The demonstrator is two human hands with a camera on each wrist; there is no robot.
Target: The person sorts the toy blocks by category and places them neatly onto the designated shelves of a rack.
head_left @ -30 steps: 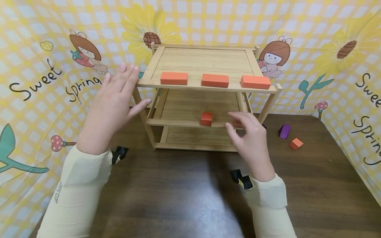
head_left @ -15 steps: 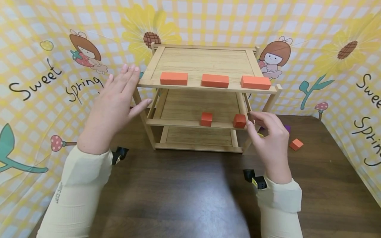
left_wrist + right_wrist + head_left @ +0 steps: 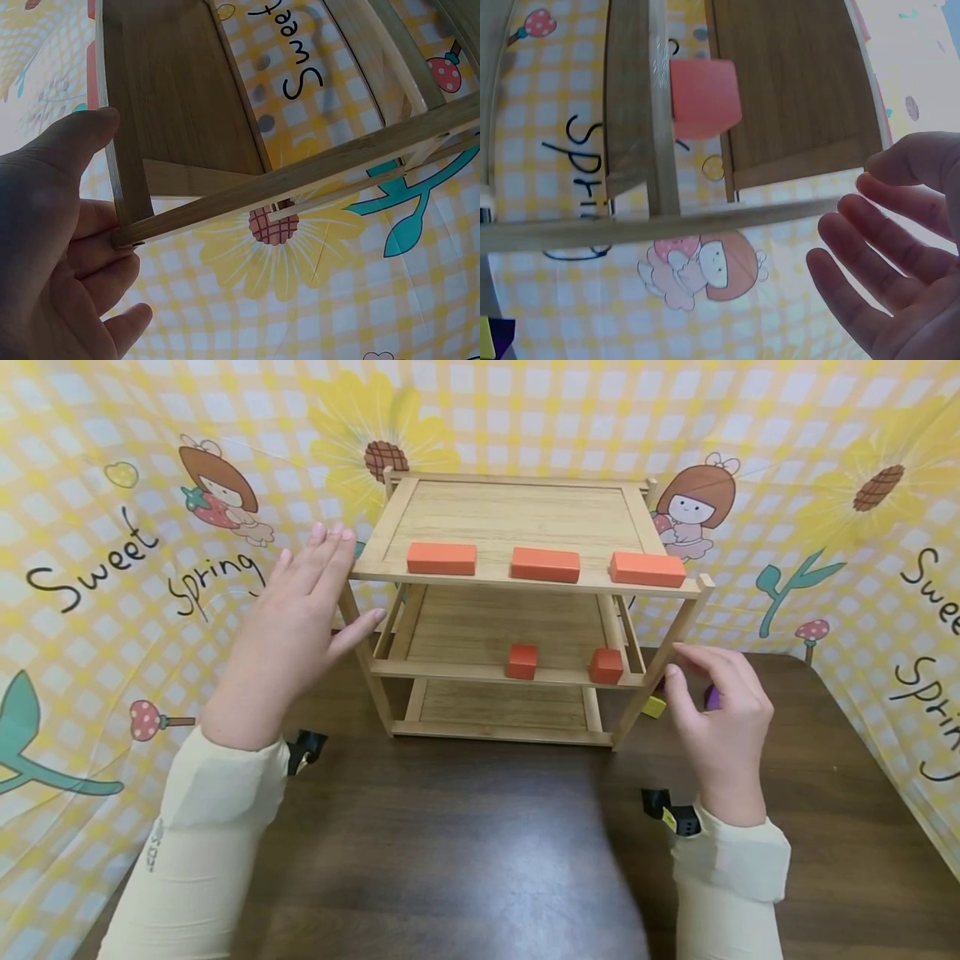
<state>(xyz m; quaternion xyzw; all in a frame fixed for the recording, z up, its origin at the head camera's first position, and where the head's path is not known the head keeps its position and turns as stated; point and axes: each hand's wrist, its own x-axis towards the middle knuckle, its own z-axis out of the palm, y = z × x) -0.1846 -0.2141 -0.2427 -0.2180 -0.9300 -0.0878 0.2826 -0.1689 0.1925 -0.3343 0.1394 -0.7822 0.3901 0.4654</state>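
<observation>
A wooden three-tier shelf [image 3: 517, 514] stands on the table. My left hand [image 3: 277, 635] holds its top left corner; in the left wrist view the thumb lies against the front edge and the fingers reach round the post's end. My right hand [image 3: 722, 722], with nothing in it, is beside the right front post, thumb and fingers loosely bent. Whether it touches the post is unclear. A red cube [image 3: 606, 666] sits at the right front of the middle tier, left of which is another red cube [image 3: 522, 662].
Three orange blocks, left [image 3: 441, 559], middle [image 3: 545, 565] and right [image 3: 647, 569], line the top tier's front edge. A yellow block [image 3: 654, 707] and a partly hidden purple block [image 3: 712, 697] lie on the dark table [image 3: 480, 843]. A patterned cloth [image 3: 517, 410] surrounds the table.
My right hand has moved right, away from the middle tier, leaving the right red cube standing there in view. The left hand stays at the corner. The loose orange block on the table is now hidden.
</observation>
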